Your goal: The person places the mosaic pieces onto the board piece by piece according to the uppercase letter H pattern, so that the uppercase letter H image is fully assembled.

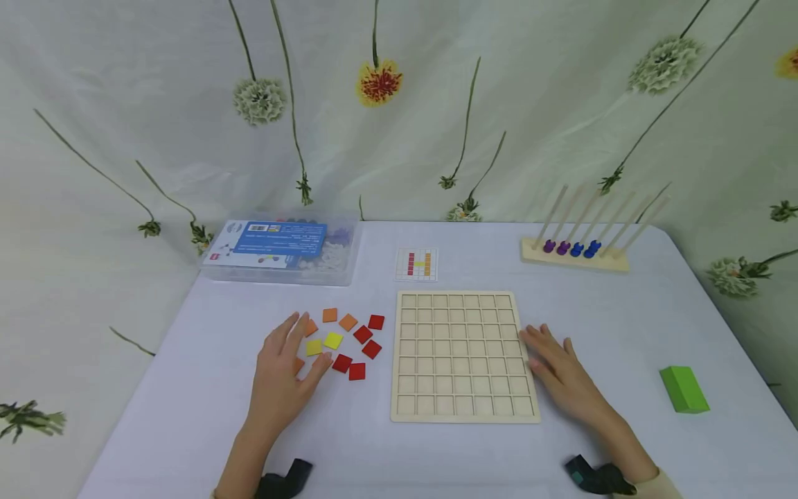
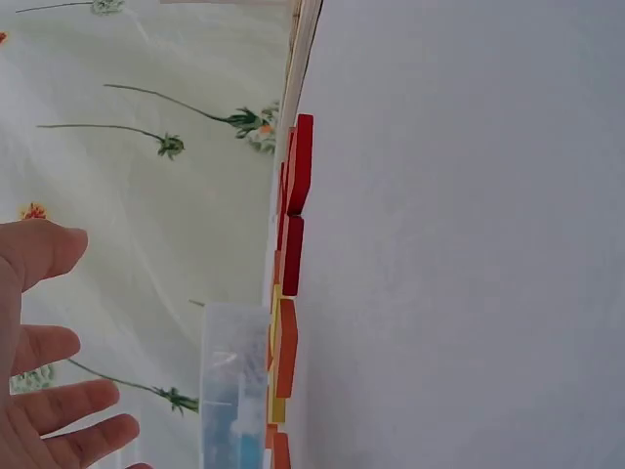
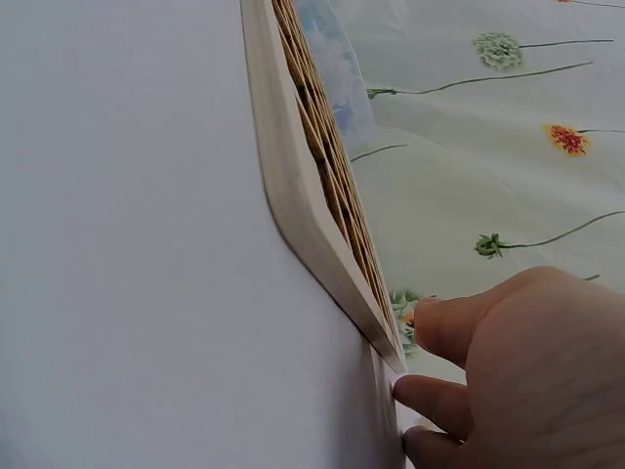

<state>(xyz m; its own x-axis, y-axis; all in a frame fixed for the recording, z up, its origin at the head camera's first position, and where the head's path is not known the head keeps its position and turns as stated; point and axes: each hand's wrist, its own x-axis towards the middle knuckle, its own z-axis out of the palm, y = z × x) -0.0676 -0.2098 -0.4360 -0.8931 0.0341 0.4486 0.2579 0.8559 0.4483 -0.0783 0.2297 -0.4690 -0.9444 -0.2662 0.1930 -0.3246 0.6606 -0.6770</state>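
My left hand is over the left side of a loose group of square tiles, fingers spread and nothing gripped. Around it lie several red tiles, several orange tiles and two yellow tiles; the hand partly covers some orange ones. To their right lies a wooden grid board with bare cells. Along its right edge is my right hand, fingers extended, fingertips at the rim. The right wrist view shows those fingers beside the board's corner; whether they press it, I cannot tell.
Behind the board lies a small pattern card with red, yellow and orange squares. A clear plastic box stands at the back left. At the back right is a wooden peg stand with purple and blue beads. A green block sits far right.
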